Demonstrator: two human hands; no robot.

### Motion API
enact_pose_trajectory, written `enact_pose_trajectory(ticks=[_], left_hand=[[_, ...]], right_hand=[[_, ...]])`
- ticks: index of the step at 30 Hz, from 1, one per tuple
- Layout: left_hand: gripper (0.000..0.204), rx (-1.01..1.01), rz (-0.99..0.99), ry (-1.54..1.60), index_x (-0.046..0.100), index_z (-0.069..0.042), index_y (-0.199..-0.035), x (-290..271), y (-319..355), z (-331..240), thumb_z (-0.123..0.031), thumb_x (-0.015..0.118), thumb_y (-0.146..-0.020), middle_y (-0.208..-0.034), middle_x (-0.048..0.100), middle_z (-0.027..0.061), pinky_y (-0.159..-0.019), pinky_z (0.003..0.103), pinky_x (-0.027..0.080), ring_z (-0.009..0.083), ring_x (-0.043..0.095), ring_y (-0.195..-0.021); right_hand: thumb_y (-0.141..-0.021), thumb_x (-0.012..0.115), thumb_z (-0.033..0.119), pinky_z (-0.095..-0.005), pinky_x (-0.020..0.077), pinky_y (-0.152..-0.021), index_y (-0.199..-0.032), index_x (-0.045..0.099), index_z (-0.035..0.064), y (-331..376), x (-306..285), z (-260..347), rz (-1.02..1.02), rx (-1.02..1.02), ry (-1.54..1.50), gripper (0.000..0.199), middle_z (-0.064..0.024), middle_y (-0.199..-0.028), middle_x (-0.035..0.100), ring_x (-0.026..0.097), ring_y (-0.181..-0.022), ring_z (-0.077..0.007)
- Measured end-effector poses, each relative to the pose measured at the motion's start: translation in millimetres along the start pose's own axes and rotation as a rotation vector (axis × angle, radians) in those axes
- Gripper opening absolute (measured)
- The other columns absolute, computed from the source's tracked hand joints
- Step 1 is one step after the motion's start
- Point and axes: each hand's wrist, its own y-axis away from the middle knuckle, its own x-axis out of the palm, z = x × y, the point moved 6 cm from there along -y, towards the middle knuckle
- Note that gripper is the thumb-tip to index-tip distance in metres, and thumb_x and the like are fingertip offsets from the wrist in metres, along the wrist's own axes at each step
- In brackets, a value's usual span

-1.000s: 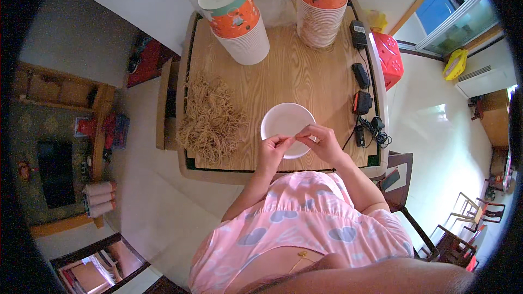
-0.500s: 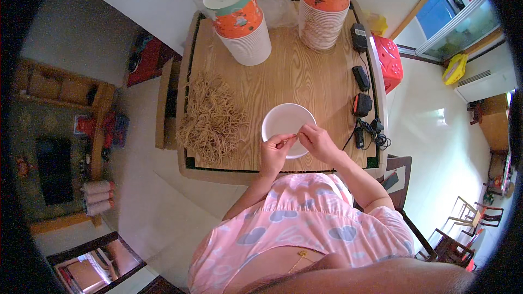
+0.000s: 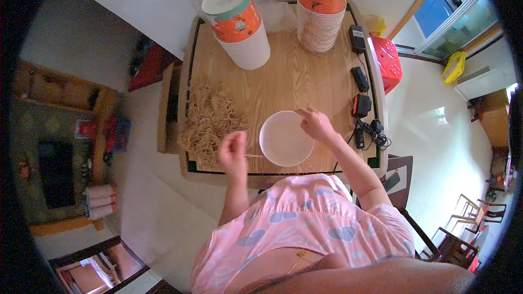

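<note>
A white round paper bowl (image 3: 283,139) stands on the wooden table (image 3: 294,76) near its front edge. My right hand (image 3: 315,124) grips the bowl's far right rim. My left hand (image 3: 233,149) is closed left of the bowl, pinching a thin pale stick (image 3: 254,156) that points toward the bowl. A heap of tan wooden sticks (image 3: 210,122) lies just beyond my left hand.
Two tall stacks of paper bowls with orange wrappers (image 3: 239,27) (image 3: 321,8) stand at the table's back. Black chargers and cables (image 3: 362,106) line the right edge. A red plastic stool (image 3: 388,62) sits right of the table. Chairs (image 3: 468,218) stand at the lower right.
My hands were together over the bowl's near rim. Now my left hand has drawn away to the left with a stick, and my right hand has shifted to the bowl's right rim.
</note>
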Motion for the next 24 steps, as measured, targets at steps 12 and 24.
enact_pose_trajectory(ticks=[12, 24], left_hand=[[0.014, -0.743, 0.373, 0.192, 0.061, -0.006, -0.081, 104, 35, 149, -0.018, 0.066, -0.077, -0.056, 0.047, -0.0065, -0.034, 0.018, 0.024, 0.0017, 0.035, -0.04], [0.014, -0.819, 0.295, 0.205, 0.056, -0.013, -0.074, 115, 42, 167, -0.021, 0.067, -0.075, -0.054, 0.043, -0.0075, -0.035, 0.019, 0.026, 0.0035, 0.037, -0.042]], right_hand=[[-0.074, 0.052, 0.011, -0.0405, 0.0457, -0.072, -0.109, 0.052, 0.0087, 65, 13, -9, -0.166, 0.316, -0.314, 0.035, -0.0178, -0.092, 0.057, 0.057, -0.082, -0.0338], [-0.073, 0.055, 0.008, -0.0409, 0.0462, -0.07, -0.105, 0.053, 0.0075, 68, 15, -10, -0.214, 0.262, -0.372, 0.033, -0.018, -0.089, 0.057, 0.057, -0.081, -0.0349]])
